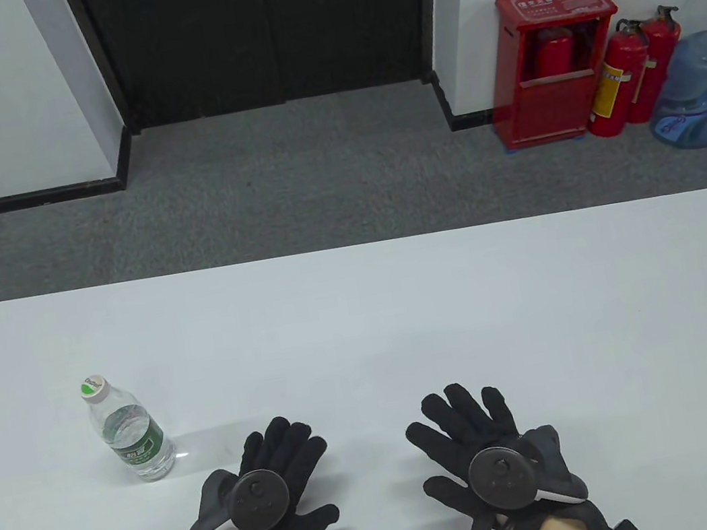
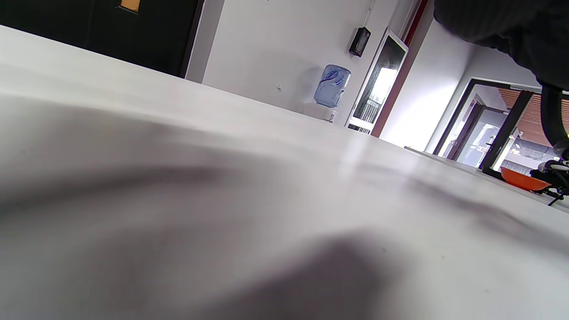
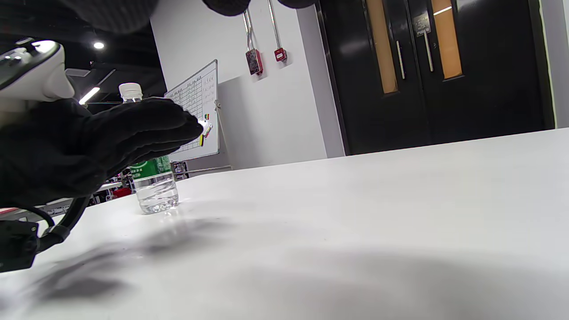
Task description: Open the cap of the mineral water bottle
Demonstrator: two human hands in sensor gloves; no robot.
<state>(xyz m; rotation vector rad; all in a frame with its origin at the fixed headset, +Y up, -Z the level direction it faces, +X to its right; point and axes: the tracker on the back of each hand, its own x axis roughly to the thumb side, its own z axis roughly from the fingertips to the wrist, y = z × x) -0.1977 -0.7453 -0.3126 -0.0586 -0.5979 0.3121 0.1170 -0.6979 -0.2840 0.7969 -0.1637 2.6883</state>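
1. Left hand [image 1: 276, 487], black sensor glove with a round tracker on its back: lower left-centre of the table view, palm down, fingers spread wide, holding nothing. Whether it rests on the surface or hovers just above cannot be told; in the right wrist view it appears slightly raised.
2. Right hand [image 1: 489, 453], gloved alike: lower right-centre of the table view, palm down, fingers spread, holding nothing. The two hands lie apart from each other.
3. White desk [image 1: 405, 324]: carries the task item.
4. Small clear plastic water bottle with green label [image 1: 128, 431]: stands at the left of the table view, up and to the left of the left hand, near it but not touching. In the right wrist view it is partly hidden behind that hand.
5. White screw cap with green patch on top [image 1: 94, 387]: seated on the neck; bottle unopened as far as can be seen.
6. Orientation: bottle upright, long axis vertical, cap pointing up.
7. Handling, as a judgement: light, thin-walled, likely to yield under squeeze, and smooth; water level cannot be read. Best held firmly around the labelled mid-body with one hand, the other pinching the cap's rim to twist. Over-squeezing may spill once the seal breaks.
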